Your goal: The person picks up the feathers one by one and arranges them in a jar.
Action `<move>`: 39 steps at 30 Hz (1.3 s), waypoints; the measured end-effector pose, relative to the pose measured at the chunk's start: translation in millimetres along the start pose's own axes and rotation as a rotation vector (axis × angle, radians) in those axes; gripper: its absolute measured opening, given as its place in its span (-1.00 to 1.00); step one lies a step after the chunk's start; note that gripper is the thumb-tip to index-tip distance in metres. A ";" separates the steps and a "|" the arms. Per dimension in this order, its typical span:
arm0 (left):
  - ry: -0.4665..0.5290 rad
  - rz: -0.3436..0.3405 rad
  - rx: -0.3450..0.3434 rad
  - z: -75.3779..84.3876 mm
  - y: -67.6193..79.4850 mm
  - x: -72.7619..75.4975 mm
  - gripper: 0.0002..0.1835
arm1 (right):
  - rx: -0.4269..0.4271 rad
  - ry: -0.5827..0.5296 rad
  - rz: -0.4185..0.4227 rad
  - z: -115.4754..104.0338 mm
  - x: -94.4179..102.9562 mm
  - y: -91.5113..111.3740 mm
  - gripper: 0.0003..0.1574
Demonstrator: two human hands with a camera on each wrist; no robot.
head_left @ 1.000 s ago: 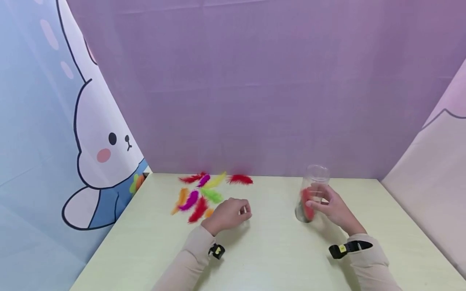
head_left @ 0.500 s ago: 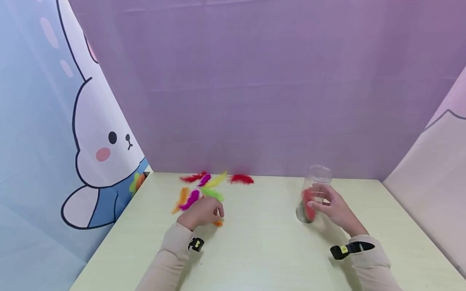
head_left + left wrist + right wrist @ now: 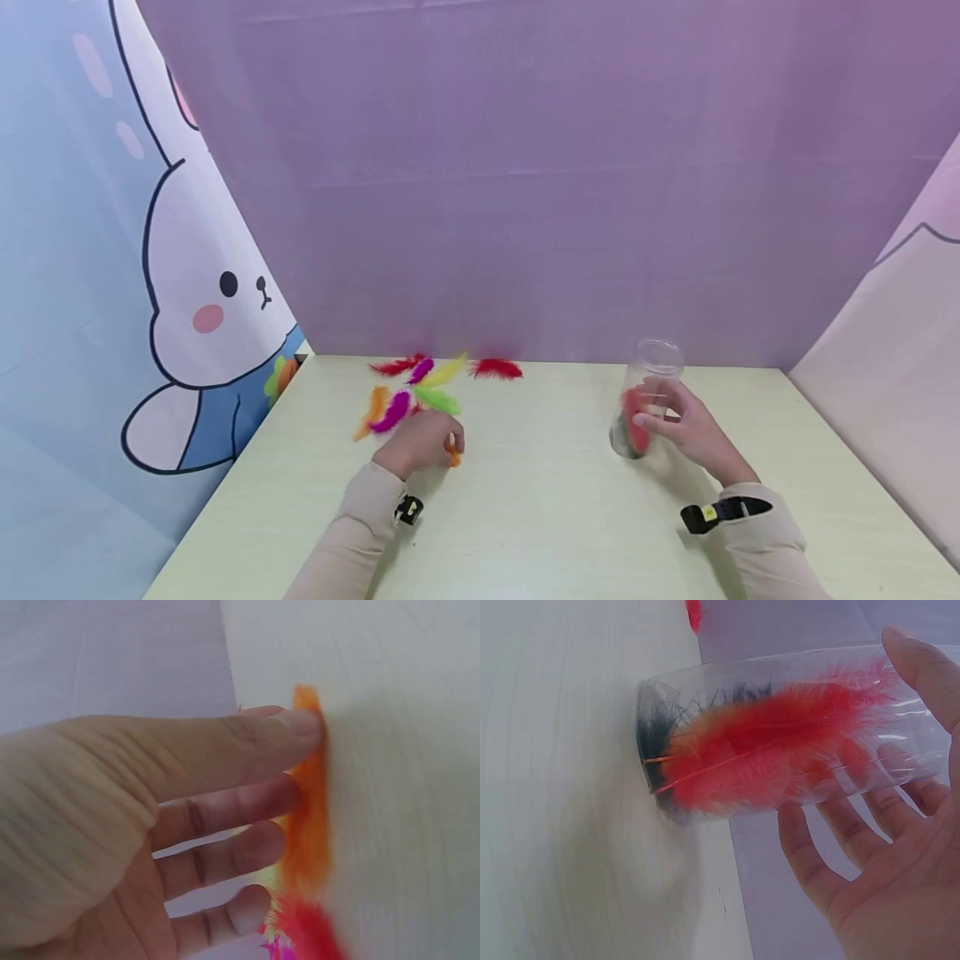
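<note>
My left hand [image 3: 422, 442] pinches an orange feather [image 3: 307, 802] between thumb and index finger, close over the table; the other fingers are loosely bent beside it. A red feather [image 3: 307, 930] lies just past its lower end in the left wrist view. My right hand [image 3: 690, 429] holds a clear cylindrical jar [image 3: 654, 358] upright on the table, thumb on one side and fingers round the other. Inside the jar are red feathers [image 3: 772, 727] and dark, blackish feathers [image 3: 654, 735] at its bottom.
Loose feathers lie at the back left of the pale table [image 3: 540, 508]: a magenta one [image 3: 393, 412], an orange one [image 3: 372, 412], a green one [image 3: 437, 400], a yellow one [image 3: 446, 371] and a red one [image 3: 497, 369]. A purple cloth [image 3: 555, 183] hangs behind.
My left hand has moved left to the feathers, over a red one, and now pinches the small orange feather. The right hand and the jar have stayed nearly in place.
</note>
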State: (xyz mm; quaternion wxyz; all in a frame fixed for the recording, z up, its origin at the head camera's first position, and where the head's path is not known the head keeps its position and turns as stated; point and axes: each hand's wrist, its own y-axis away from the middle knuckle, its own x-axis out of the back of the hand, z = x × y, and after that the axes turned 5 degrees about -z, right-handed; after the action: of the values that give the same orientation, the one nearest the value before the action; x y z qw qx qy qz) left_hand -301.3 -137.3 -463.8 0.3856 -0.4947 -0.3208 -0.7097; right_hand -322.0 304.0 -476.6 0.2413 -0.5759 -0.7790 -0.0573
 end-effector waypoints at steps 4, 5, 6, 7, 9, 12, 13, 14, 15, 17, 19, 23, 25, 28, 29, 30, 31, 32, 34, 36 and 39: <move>-0.020 0.029 -0.032 -0.3 -2.5 -4.3 -0.87 | -0.005 0.009 0.001 -1.4 -0.3 0.3 -0.17; -0.021 0.033 -0.032 -0.2 -3.2 -5.4 -0.87 | -0.007 0.010 0.002 -1.7 -0.3 0.5 -0.17; -0.021 0.036 -0.033 0.2 -3.7 -6.4 -0.86 | -0.008 0.010 0.001 -2.0 -0.3 0.6 -0.16; -0.022 0.040 -0.034 0.7 -4.0 -7.3 -0.85 | -0.010 0.011 0.001 -2.2 -0.2 0.8 -0.16; -0.017 0.043 -0.032 1.7 -4.6 -8.9 -0.83 | -0.013 0.013 0.000 -2.7 0.0 1.1 -0.16; -0.004 0.044 -0.031 3.4 -3.6 -10.1 -0.81 | -0.019 0.018 -0.001 -5.5 -0.3 2.4 -0.16; 0.000 0.045 -0.031 4.0 -3.3 -10.2 -0.80 | -0.020 0.020 -0.001 -6.5 -0.4 2.7 -0.16; 0.006 0.043 -0.029 4.6 -3.0 -10.2 -0.80 | -0.022 0.021 0.000 -7.3 -0.4 3.1 -0.16; 0.011 0.044 -0.029 5.2 -2.6 -10.1 -0.79 | -0.024 0.024 0.001 -8.2 -0.5 3.5 -0.17; 0.021 0.047 -0.024 6.1 -2.2 -9.9 -0.79 | -0.024 0.026 0.000 -9.6 -0.5 4.2 -0.18; 0.030 0.061 -0.025 6.9 -1.9 -8.9 -0.79 | -0.024 0.029 0.001 -10.7 -0.6 4.8 -0.19; 0.023 0.092 -0.011 7.5 -1.8 -6.0 -0.81 | -0.019 0.028 0.002 -12.5 -1.0 5.8 -0.21; 0.023 0.103 -0.007 7.1 -1.8 -5.0 -0.83 | -0.016 0.026 0.004 -13.0 -1.2 6.0 -0.22; 0.019 0.121 -0.010 6.4 -2.1 -3.8 -0.85 | -0.013 0.027 0.003 -13.5 -1.3 6.2 -0.22; 0.018 0.125 -0.013 6.4 -2.0 -3.3 -0.85 | -0.013 0.027 0.004 -13.8 -1.4 6.3 -0.23; 0.017 0.127 -0.016 6.3 -2.0 -2.9 -0.86 | -0.011 0.028 0.005 -14.1 -1.5 6.4 -0.23; 0.010 0.127 -0.018 6.0 -2.1 -2.6 -0.87 | -0.010 0.029 0.006 -14.4 -1.5 6.4 -0.24; 0.006 0.123 -0.021 6.0 -1.9 -2.3 -0.88 | -0.009 0.031 0.006 -14.8 -1.5 6.5 -0.24; 0.009 0.105 -0.027 5.0 -1.8 -3.1 -0.92 | -0.008 0.034 0.009 -15.7 -1.7 6.7 -0.24; 0.005 0.087 -0.035 3.2 -2.5 -5.5 -0.95 | -0.006 0.035 0.010 -16.2 -1.8 6.9 -0.25; -0.001 0.078 -0.036 1.8 -3.0 -9.0 -0.92 | -0.008 0.040 0.011 -17.0 -1.9 7.5 -0.25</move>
State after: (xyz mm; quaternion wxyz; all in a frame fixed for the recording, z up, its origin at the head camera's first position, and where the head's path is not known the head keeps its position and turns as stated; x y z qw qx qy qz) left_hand -301.1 -132.3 -472.0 0.4037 -0.5142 -0.2887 -0.6995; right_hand -309.4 298.6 -463.9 0.2547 -0.5797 -0.7707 -0.0705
